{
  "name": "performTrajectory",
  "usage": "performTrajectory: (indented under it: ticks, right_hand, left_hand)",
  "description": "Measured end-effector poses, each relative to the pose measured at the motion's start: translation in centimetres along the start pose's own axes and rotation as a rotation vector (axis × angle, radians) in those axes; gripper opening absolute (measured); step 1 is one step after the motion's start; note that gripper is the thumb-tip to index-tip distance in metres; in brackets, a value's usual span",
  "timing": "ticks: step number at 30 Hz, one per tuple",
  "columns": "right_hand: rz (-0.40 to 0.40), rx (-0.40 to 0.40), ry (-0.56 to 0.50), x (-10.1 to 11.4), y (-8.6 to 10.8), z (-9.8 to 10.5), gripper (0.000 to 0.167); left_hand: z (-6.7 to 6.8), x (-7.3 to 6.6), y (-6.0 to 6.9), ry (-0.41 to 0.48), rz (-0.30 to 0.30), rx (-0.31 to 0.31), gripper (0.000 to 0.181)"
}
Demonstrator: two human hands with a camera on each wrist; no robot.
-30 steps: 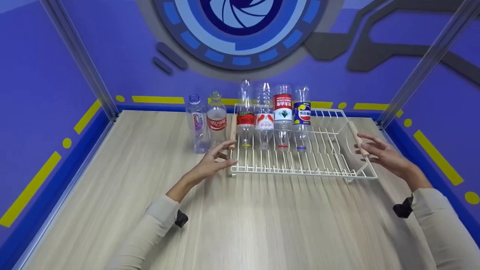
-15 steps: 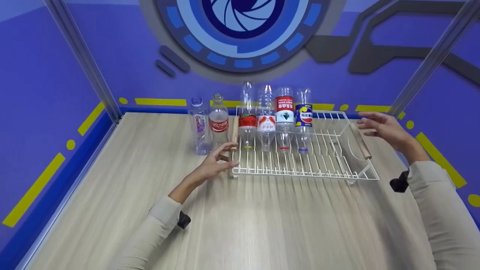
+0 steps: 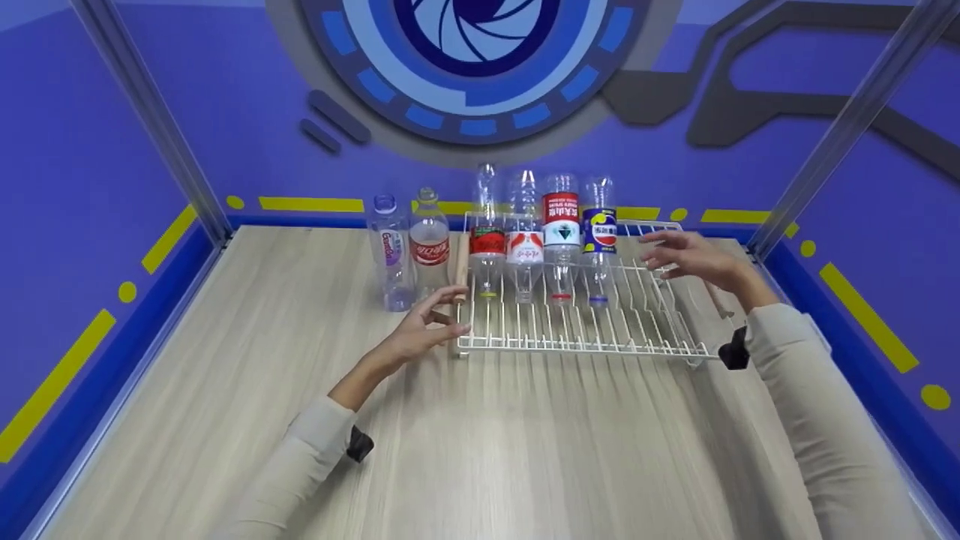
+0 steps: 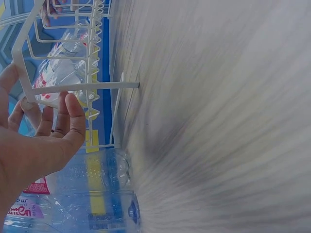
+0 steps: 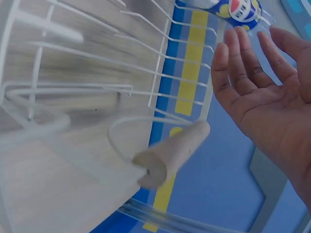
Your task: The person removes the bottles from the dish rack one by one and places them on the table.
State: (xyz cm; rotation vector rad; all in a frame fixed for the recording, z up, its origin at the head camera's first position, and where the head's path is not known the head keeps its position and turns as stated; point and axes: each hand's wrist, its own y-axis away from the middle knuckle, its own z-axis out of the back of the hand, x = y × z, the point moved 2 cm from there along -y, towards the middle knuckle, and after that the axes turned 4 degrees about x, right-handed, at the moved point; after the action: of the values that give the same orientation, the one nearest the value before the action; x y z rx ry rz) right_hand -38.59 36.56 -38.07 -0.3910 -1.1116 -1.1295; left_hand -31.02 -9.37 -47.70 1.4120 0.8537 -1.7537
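Note:
A white wire dish rack (image 3: pixel 577 349) with wooden handles stands towards the back of the table. My left hand (image 3: pixel 412 334) holds its front left corner, fingers curled by the left wooden handle (image 3: pixel 461 262). Over the rack's right part hovers my right hand (image 3: pixel 701 262), fingers loosely extended and nothing in them. Close to its fingertips is a clear bottle with a blue label (image 3: pixel 601 231), neck down in the rack. Left of that, also neck down, are a bottle with a red-and-white label (image 3: pixel 562 217), a white-labelled bottle (image 3: pixel 525 247) and a red-labelled bottle (image 3: pixel 489 241).
Two clear plastic bottles stand upright left of the rack: one with a purple-and-white label (image 3: pixel 391 251) and a Coca-Cola bottle (image 3: pixel 430 251). In the right wrist view the right wooden handle (image 5: pixel 180 150) is free of the hand. Blue printed walls enclose the wooden table (image 3: pixel 480 450).
My right hand has let go of the right wooden handle, lifted, and moved left over the rack towards the blue-labelled bottle. My left hand keeps its place at the rack's corner.

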Motion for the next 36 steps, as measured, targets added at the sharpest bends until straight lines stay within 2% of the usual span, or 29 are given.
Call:
performTrajectory:
  ticks: [6, 11, 16, 21, 30, 36]
  right_hand:
    - [-0.105, 0.153, 0.070, 0.0, -2.1, -2.1, 0.063]
    - [-0.198, 0.227, 0.158, 0.3, -3.6, -3.1, 0.077]
    - [-0.234, 0.260, 0.213, 1.0, -4.7, -3.7, 0.089]
    - [-0.284, 0.293, 0.219, 1.6, -5.3, -4.0, 0.096]
    - [-0.337, 0.318, 0.151, 1.7, -5.9, -4.2, 0.108]
    - [-0.313, 0.306, 0.127, 1.5, -5.9, -3.9, 0.110]
  left_hand:
    - [0.2, -0.2, 0.1, -0.009, 0.016, 0.008, 0.066]
    - [0.3, -0.2, 0.1, -0.012, 0.017, 0.016, 0.064]
    - [0.4, -0.4, -0.1, -0.032, 0.017, 0.027, 0.065]
    - [0.4, -0.5, -0.1, -0.022, 0.019, 0.041, 0.066]
    - [0.3, -0.3, -0.1, -0.016, 0.019, 0.039, 0.066]
    - [0.3, -0.3, -0.1, -0.013, 0.010, 0.036, 0.065]
